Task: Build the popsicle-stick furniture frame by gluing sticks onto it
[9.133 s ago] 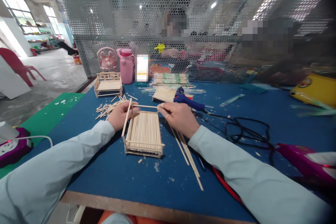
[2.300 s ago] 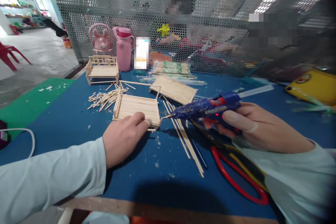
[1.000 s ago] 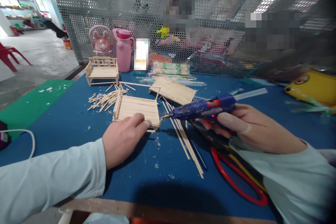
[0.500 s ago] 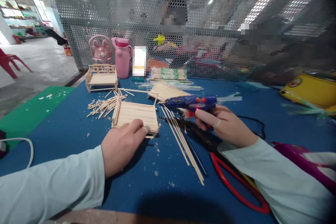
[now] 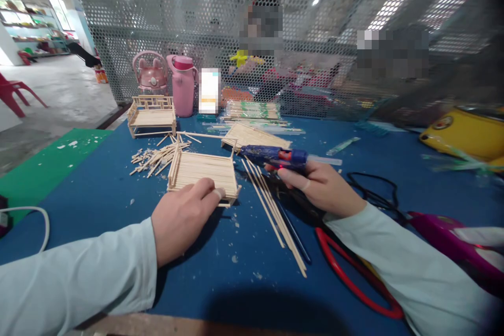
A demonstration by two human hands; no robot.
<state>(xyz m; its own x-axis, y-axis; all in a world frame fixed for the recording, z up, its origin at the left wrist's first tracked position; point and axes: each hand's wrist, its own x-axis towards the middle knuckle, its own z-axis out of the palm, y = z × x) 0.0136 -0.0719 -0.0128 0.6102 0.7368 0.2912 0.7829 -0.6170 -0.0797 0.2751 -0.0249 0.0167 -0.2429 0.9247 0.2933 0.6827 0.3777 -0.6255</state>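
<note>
Left hand point(image 5: 187, 220): closed over the near edge of the stick frame point(image 5: 207, 170), holding it on the blue table point(image 5: 181, 294) in front of me. Right hand point(image 5: 323, 189): gripping the glue gun point(image 5: 255, 154), nozzle at the right rear post; contact cannot be confirmed. Completed on the frame: slatted deck, left-side rail, rear posts and top rear stick. Judged against the railed bench point(image 5: 153, 117) at rear left, the back infill and right-side rail remain absent. Long sticks point(image 5: 271, 212) and short cut pieces point(image 5: 157, 158) lie unused on either side
</note>
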